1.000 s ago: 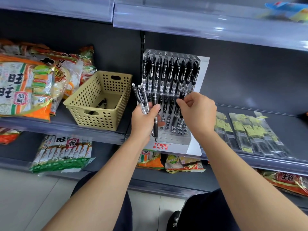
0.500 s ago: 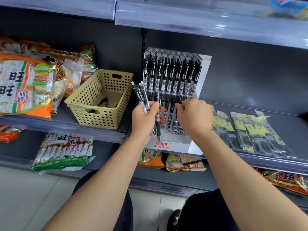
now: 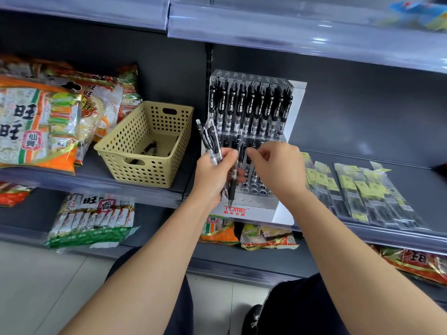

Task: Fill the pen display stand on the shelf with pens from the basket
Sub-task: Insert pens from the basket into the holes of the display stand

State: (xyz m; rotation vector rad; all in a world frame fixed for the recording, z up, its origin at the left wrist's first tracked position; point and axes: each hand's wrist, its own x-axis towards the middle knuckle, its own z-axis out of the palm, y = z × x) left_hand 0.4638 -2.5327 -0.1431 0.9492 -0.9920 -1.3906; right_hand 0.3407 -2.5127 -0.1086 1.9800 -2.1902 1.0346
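Head view: pen bundle [image 3: 210,141] was gripped in left hand [image 3: 212,172], tips down, in front of the lower rows of pen display stand [image 3: 251,204]. Right hand [image 3: 278,172] was held at its 3 o'clock, fingers curled. Contact with a pen could not be told. At the stand's 9 o'clock, basket [image 3: 145,176] was set on the shelf with a few pens inside.

Head camera looks forward and down (close) at the shelf [image 3: 411,181].

Left hand [image 3: 212,175] and right hand [image 3: 278,170] hide the pen display stand's [image 3: 256,201] middle rows.
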